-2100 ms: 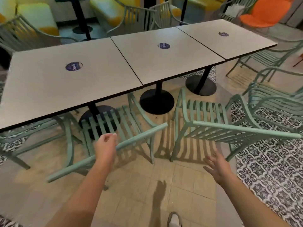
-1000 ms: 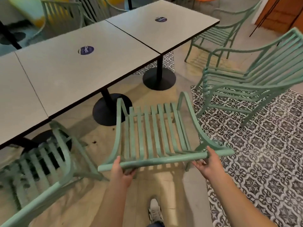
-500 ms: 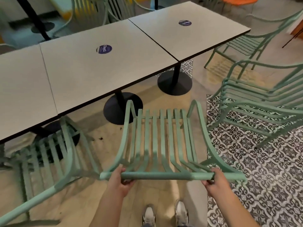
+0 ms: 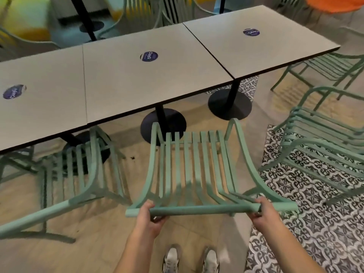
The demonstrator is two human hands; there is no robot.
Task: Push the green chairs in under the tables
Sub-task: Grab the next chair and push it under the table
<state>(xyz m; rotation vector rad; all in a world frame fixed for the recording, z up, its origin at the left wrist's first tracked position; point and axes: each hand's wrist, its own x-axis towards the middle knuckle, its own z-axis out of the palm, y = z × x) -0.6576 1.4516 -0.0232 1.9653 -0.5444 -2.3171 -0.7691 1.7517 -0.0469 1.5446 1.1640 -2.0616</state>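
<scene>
- Grip on top rail: left hand (image 4: 150, 217) and right hand (image 4: 262, 212) were each wrapped around the top back rail of the mint-green slatted metal armchair (image 4: 194, 166), fingers curled under the bar, thumbs on the near side.
- Change over the last two seconds: the hands had been free, the left one on the neighbouring green slatted chair (image 4: 78, 174) to the left; both then closed on the middle chair, and its front edge came closer to the black round pedestal base (image 4: 163, 125).
- Position: the chair's seat front lay just short of the edge of the grey square middle tabletop (image 4: 149, 79), not yet under it. Judgement: the push was begun, with most of the travel left.
- The left chair sat partly under its tabletop, back angled; it may need straightening.
- Count: three grey tabletops abutted in a row, each with one round blue sticker (image 4: 149, 56); three black pedestals.
- Green chairs on the near side: four, counting two pulled well out at right on the patterned tile (image 4: 307, 194); more stood blurred beyond the tables.
</scene>
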